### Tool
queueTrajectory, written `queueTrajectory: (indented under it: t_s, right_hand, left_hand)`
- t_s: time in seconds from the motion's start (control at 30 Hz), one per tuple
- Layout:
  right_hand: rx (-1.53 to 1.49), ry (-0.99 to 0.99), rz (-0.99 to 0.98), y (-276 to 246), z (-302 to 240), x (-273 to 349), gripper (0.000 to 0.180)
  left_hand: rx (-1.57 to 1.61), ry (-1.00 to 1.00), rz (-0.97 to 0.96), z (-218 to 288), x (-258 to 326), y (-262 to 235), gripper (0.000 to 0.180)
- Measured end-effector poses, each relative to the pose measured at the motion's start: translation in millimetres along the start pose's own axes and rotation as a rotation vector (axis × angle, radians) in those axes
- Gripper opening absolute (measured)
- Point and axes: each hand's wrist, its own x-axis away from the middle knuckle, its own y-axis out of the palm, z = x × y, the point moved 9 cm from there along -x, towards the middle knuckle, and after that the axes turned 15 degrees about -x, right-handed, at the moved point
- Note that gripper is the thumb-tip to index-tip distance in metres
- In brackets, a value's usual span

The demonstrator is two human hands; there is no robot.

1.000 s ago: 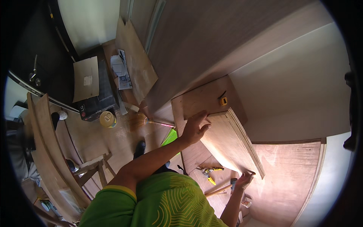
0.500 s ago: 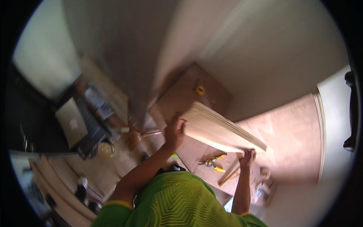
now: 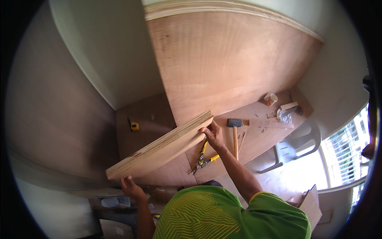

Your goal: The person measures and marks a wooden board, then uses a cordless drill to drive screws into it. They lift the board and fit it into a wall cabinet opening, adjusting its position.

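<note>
Between my two hands a bundle of plywood boards [image 3: 163,147] is held up on edge, its layered edges facing up. It slopes from low at the left to high at the right. My left hand [image 3: 133,189] supports the lower left end with its fingers at the bottom edge. At the upper right end, my right hand [image 3: 214,136] grips with the thumb across the near face. Just beyond my right wrist lie a black-headed mallet [image 3: 234,123] with a wooden handle and, nearer, yellow-handled pliers [image 3: 203,161], both on the wooden surface [image 3: 223,169].
A large plywood panel [image 3: 234,59] stands upright behind the work surface. A yellow tape measure [image 3: 134,126] lies at the left, and a cup [image 3: 271,99] sits at the far right. Right of the surface are a grey plastic chair [image 3: 286,151] and a barred window [image 3: 350,143].
My view has swung to the right. The boards, still in both hands, have tilted the other way: their right end is now higher than the left. The mallet has come into sight.
</note>
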Motion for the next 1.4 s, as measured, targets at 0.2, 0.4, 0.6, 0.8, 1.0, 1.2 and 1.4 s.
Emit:
queueTrajectory:
  t_s: [0.2, 0.4, 0.6, 0.8, 1.0, 1.2, 1.4]
  right_hand:
    - [0.111, -0.034, 0.029, -6, -6, 1, 0.079]
    - [0.282, -0.196, 0.014, 4, -4, 4, 0.089]
    - [0.210, -0.248, -0.004, -3, 4, 5, 0.086]
    - [0.087, -0.306, 0.005, -10, -2, 1, 0.079]
    - [-0.072, -0.274, 0.067, -17, 12, 3, 0.066]
    - [0.100, -0.343, 0.172, -13, 8, 13, 0.065]
    - [0.093, -0.333, 0.234, -7, 12, 15, 0.064]
  left_hand:
    - [0.062, 0.087, 0.050, 5, 2, -3, 0.044]
    - [0.131, -0.168, -0.065, -15, -9, -6, 0.032]
    - [0.130, -0.270, -0.095, -4, -6, -16, 0.035]
    - [0.088, -0.234, -0.136, 0, -6, -14, 0.033]
    - [0.078, -0.241, -0.139, -3, -10, -13, 0.039]
    - [-0.006, -0.212, -0.232, 7, -11, -15, 0.035]
    - [-0.083, -0.335, -0.367, 15, -17, -17, 0.042]
